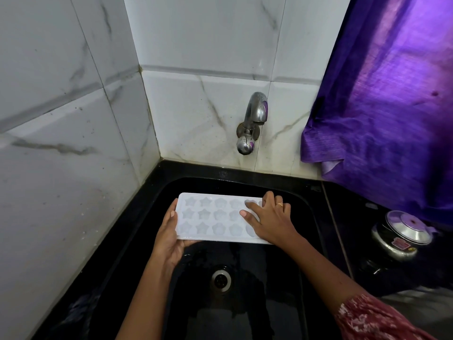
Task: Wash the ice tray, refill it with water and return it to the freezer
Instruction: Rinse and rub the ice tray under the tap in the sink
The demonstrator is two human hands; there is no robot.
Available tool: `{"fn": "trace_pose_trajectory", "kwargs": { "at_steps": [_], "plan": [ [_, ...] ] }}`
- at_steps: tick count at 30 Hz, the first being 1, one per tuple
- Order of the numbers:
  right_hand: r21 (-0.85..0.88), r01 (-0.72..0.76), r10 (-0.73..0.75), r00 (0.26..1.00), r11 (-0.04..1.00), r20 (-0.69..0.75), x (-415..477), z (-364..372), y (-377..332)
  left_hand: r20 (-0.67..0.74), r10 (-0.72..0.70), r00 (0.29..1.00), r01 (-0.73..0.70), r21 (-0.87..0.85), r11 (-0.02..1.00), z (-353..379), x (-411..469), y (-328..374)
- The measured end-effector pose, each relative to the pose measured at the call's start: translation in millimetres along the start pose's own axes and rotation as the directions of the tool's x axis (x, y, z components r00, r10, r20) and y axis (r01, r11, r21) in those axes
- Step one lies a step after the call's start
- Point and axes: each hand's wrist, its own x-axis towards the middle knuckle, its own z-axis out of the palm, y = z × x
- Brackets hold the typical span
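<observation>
A white ice tray (215, 217) with star and flower shaped cells is held level over the black sink (245, 185). My left hand (169, 236) grips its left end, thumb along the edge and fingers under it. On the tray's right end lies my right hand (269, 219), palm down, its straight fingers pressing on the cells. A ring shows on one of its fingers. The steel tap (255, 114) juts from the tiled wall above the tray, and no water runs from it.
The sink's drain (221, 279) lies below the tray. Marble-look tiles (73, 143) close the left and back sides. A purple curtain (382, 119) hangs at the right. A lidded steel pot (402, 236) stands on the black counter to the right.
</observation>
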Motion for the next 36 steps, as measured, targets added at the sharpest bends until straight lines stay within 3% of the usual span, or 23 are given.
{"fn": "trace_pose_trajectory", "kwargs": {
  "at_steps": [8,13,16,20,27,36],
  "plan": [
    [0.061,0.018,-0.019,1.0,0.998,0.006,0.1,-1.1,4.7,-0.029,0.008,1.0,-0.008,0.007,1.0,-0.1,0.5,-1.0],
    [-0.062,0.012,-0.016,0.999,0.998,-0.052,-1.8,-1.1,-0.6,-0.022,0.013,1.0,-0.012,0.032,0.999,3.6,0.2,-0.4],
    [-0.03,0.066,-0.069,0.993,0.997,-0.101,-1.0,-3.9,-8.8,-0.014,0.012,1.0,-0.012,0.026,1.0,5.2,-1.0,1.5],
    [-0.043,0.124,-0.124,0.992,0.991,-0.01,5.2,-3.0,-16.4,-0.01,-0.005,1.0,0.006,0.029,1.0,6.8,-2.7,1.8],
    [0.035,0.101,-0.103,0.993,0.994,0.05,9.6,3.1,-16.9,0.005,0.009,1.0,-0.009,0.036,0.999,7.0,-4.8,1.9],
    [-0.046,0.082,-0.083,0.996,0.996,-0.021,8.2,4.0,-14.4,0.01,0.024,1.0,-0.024,0.017,1.0,8.5,-7.0,1.5]
  ]
}}
